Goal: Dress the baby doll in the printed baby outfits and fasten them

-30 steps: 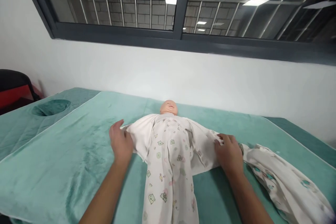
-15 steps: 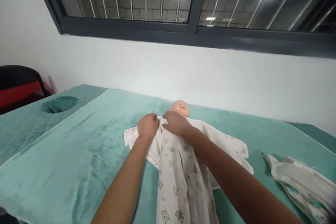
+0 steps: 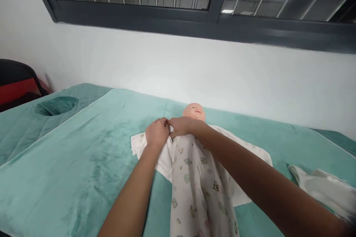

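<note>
A baby doll (image 3: 194, 111) lies face up on a teal towel (image 3: 83, 148), dressed in a white romper with small animal prints (image 3: 197, 181). My left hand (image 3: 156, 133) and my right hand (image 3: 180, 126) meet at the romper's chest just below the doll's chin. Both hands are closed, pinching the fabric at the front opening. The sleeves lie spread to either side, the left one (image 3: 137, 142) flat beside my left wrist.
A second white printed garment (image 3: 322, 189) lies crumpled at the right. The padded table has a face hole (image 3: 57, 105) at the left. A black and red chair (image 3: 16, 81) stands at the far left. A white wall and barred window are behind.
A second ago my hands were pressing the spread sleeves at either side. They came together at the romper's chest and now pinch the fabric a little tighter; the view shifted slightly left.
</note>
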`<state>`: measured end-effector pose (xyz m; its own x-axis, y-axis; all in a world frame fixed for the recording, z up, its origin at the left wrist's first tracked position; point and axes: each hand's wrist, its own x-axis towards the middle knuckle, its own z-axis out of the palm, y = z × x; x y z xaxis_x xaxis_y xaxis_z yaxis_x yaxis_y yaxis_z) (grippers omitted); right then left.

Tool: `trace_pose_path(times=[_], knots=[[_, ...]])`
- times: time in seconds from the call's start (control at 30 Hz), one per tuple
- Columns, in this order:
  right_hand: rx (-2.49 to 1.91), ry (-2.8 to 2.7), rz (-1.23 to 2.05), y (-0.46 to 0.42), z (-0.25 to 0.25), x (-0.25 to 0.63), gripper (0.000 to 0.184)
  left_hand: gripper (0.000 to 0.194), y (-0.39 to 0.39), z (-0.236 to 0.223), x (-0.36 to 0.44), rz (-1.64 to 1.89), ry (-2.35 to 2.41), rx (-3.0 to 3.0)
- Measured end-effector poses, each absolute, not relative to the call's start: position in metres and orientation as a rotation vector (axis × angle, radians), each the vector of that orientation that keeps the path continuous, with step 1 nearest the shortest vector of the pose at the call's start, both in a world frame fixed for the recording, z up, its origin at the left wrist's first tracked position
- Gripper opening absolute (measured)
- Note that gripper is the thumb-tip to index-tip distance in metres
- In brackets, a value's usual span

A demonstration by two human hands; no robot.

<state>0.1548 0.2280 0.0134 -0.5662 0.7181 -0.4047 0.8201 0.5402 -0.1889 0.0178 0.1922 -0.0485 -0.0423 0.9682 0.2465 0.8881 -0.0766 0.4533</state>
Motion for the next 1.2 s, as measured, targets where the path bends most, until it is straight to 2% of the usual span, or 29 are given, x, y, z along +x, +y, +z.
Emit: trace_pose_path(times=[0.07,0.13,0.23,0.3,0.37,0.57,0.7,0.9,1.07,1.2], knots=[[1.294,2.492,-0.467,0.226,0.011,0.153,0.041,0.03,0.192,-0.049,0.018,0.779,2.02,2.052],[1.298,2.48,-0.41,0.223,0.009,0.148,0.042,0.03,0.191,-0.05,0.017,0.792,2.015,2.046],[1.328,2.43,-0.293,0.216,0.007,0.137,0.02,0.029,0.191,-0.05,0.016,0.804,2.007,2.042],[1.349,2.405,-0.215,0.212,0.007,0.131,0.013,0.029,0.19,-0.05,0.015,0.816,2.004,2.041],[1.351,2.41,-0.165,0.208,0.01,0.13,0.017,0.029,0.189,-0.049,0.013,0.834,2.003,2.04],[1.332,2.464,-0.097,0.201,0.026,0.153,0.047,0.025,0.179,-0.047,0.005,1.016,1.939,1.947],[1.415,2.451,-0.051,0.197,0.043,0.18,0.045,0.025,0.174,-0.048,-0.001,1.061,1.943,1.918],[1.582,2.444,-0.035,0.187,0.068,0.22,0.044,0.026,0.171,-0.047,-0.008,0.931,1.993,1.821],[1.615,2.486,-0.061,0.181,0.069,0.225,0.046,0.035,0.171,-0.051,-0.01,0.773,1.992,1.884],[1.558,2.51,-0.114,0.185,0.056,0.21,0.043,0.059,0.168,-0.051,-0.01,0.892,1.748,2.222]])
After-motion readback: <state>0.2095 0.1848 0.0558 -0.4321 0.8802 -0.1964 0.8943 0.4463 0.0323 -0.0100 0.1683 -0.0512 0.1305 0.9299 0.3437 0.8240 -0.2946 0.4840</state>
